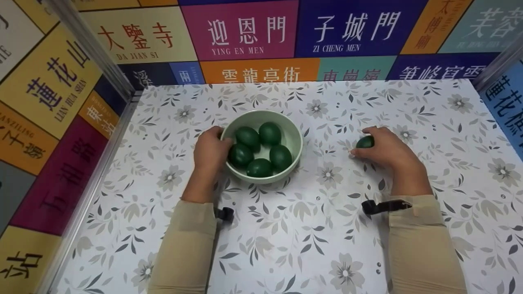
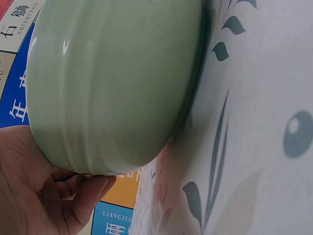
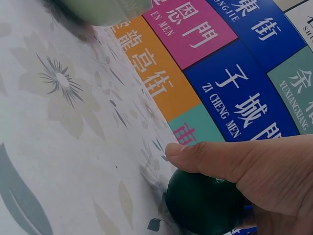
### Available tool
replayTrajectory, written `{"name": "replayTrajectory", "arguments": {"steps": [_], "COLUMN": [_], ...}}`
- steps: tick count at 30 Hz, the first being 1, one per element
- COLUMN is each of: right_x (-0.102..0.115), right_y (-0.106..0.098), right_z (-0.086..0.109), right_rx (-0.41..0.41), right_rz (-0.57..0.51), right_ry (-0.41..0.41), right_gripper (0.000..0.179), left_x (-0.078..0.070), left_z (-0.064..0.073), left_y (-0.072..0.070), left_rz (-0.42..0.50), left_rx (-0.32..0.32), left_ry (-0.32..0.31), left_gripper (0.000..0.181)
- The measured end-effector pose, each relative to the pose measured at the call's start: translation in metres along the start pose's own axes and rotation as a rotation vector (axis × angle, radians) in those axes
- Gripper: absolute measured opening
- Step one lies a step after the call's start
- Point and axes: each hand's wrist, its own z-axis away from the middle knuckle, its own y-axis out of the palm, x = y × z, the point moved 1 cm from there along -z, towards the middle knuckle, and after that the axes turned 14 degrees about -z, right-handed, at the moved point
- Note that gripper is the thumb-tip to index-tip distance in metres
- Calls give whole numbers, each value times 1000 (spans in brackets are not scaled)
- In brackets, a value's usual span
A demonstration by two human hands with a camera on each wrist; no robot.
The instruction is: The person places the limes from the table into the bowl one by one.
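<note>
My left hand (image 1: 210,150) grips the left side of a pale green bowl (image 1: 296,139), its thumb at the rim and its fingers against the outer wall. Several glossy dark green eggs (image 1: 270,133) lie inside. Close up in the left wrist view, the bowl's smooth side (image 2: 117,88) stands on the table, with fingers curled beneath its outer curve. To the right of the bowl, my right hand (image 1: 390,149) holds another dark green egg (image 1: 365,142) between thumb and fingers, at or just above the tabletop; the right wrist view shows the thumb across this egg (image 3: 203,203).
A white tablecloth with grey flowers and leaves (image 1: 286,237) covers the table. Coloured panels with Chinese lettering (image 1: 245,34) stand along the back and sides. Dark straps with small black devices (image 1: 224,214) sit at both wrists, over beige sleeves (image 1: 184,249).
</note>
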Motion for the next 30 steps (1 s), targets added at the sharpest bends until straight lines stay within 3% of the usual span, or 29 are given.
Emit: {"name": "replayTrajectory", "arguments": {"steps": [30], "right_x": [1], "right_y": [2], "right_z": [2], "right_rx": [-39], "right_rz": [-4], "right_ry": [-65], "right_gripper": [62], "left_x": [0], "left_z": [-1], "left_y": [0], "left_rz": [-21], "left_rx": [5], "left_ry": [1], "left_gripper": [29]}}
